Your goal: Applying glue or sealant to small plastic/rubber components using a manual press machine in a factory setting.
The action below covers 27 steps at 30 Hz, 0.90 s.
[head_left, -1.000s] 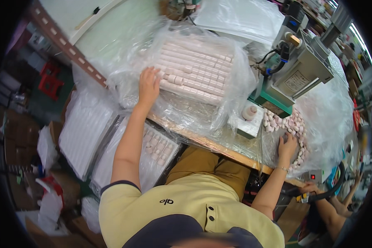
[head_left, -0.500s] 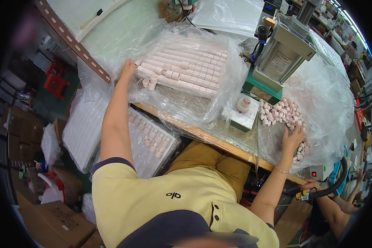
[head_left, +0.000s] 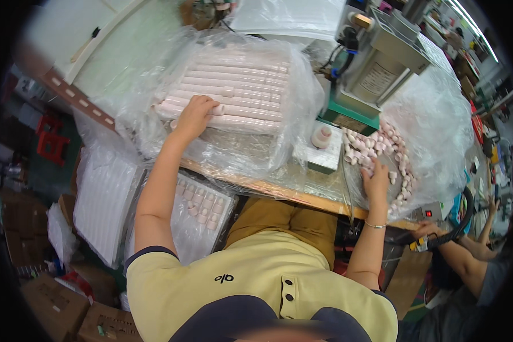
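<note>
Caps [head_left: 239,94]: lying end to end in close, pale pink rows, set amid clear film [head_left: 305,85] on the bench [head_left: 302,199], left of centre.
Left hand [head_left: 194,118]: resting over the nearest rows toward their left end, touching the caps with curled fingers; hiding the space beneath the palm, so leaving a grasp of any single cap impossible to tell.
Pile [head_left: 359,149]: spreading loose and unordered at the right of the bench, curving round toward the near edge.
Right hand [head_left: 376,183]: reaching in at the near side of the pile, bending its fingers close to the loose caps; showing neither a sure hold nor a sure release, so not allowing the grip to be told.
Both hands: apparently tending the rows on one side while picking at the pile on the other; for the next move, probably calling for a sure pinch on single caps and a light touch along the rows.
Block [head_left: 323,161]: standing between rows and pile, bearing one upright piece [head_left: 321,137].
Press [head_left: 376,80]: standing just behind the block, toward the right.
Trays [head_left: 105,211]: lying below the bench at left, one bearing more caps.
Co-worker's hand [head_left: 430,229]: reaching in at right, just beside the box [head_left: 429,213].
</note>
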Available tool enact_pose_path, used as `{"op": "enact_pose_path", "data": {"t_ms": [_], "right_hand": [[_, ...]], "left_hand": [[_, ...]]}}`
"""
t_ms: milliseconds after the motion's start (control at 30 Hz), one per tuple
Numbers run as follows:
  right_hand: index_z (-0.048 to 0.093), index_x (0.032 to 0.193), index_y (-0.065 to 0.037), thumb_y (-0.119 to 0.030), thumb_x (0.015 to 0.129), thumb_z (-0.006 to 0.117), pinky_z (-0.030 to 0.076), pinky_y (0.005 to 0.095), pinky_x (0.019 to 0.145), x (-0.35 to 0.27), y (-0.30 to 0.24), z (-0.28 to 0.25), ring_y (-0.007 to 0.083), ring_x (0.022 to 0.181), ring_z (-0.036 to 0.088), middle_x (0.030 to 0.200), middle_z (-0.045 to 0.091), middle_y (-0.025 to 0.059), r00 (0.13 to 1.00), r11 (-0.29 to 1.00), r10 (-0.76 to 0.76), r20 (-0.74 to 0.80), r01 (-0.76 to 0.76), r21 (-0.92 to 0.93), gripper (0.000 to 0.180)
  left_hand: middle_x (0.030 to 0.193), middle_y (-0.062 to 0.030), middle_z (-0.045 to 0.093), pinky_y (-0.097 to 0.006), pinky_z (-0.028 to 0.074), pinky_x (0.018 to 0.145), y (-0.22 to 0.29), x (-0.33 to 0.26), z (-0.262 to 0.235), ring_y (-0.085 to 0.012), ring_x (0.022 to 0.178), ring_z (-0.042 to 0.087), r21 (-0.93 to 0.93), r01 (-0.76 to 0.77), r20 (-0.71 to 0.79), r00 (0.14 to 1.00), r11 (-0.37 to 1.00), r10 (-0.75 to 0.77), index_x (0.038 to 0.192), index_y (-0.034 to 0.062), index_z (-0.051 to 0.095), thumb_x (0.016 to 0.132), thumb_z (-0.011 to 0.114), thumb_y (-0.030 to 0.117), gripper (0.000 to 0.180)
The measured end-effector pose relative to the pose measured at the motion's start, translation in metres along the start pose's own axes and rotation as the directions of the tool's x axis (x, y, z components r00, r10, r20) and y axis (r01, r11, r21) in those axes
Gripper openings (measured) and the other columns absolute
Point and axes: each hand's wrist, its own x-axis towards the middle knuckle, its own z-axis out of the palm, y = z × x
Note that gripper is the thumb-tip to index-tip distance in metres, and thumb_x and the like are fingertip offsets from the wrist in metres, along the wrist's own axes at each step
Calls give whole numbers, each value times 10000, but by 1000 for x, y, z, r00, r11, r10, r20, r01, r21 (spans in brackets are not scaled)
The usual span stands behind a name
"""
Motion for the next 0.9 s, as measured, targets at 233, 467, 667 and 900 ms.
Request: {"op": "enact_pose_path", "data": {"t_ms": [233,467,667,900], "right_hand": [[619,1083,-32,-146,722,748,491,309,649,-22,6,-15,219,740,568,890,529,128,983,924,139,116,-171,343,400],[571,1114,-52,-121,882,610,490,229,579,-27,-11,-37,106,719,636,819,635,35,953,655,293,75,-257,710,245],[626,1021,-53,-166,877,635,436,203,612,-40,-19,-31,66,701,572,813,625,19,990,696,139,37,-124,707,183],[632,1007,-9,-56,803,688,455,186,639,-59,-75,-52,71,777,562,892,623,27,987,469,34,154,-152,870,217]], "left_hand": [[946,-87,591,-370,439,854,4,22,3,-292,995,511,56,-114,206,973,992,100,930,41,604,617,747,98,349],[1059,-75,641,-302,512,769,78,1,13,-169,931,615,-350,446,238,893,824,-383,955,28,568,726,731,101,291],[1191,-108,568,-339,467,870,121,-26,77,-254,1098,536,-523,102,303,950,846,74,1052,44,538,744,693,93,348],[1084,-60,617,-299,486,816,143,-36,60,-155,962,594,-753,366,305,930,546,-204,1072,26,555,820,647,64,271]]}}
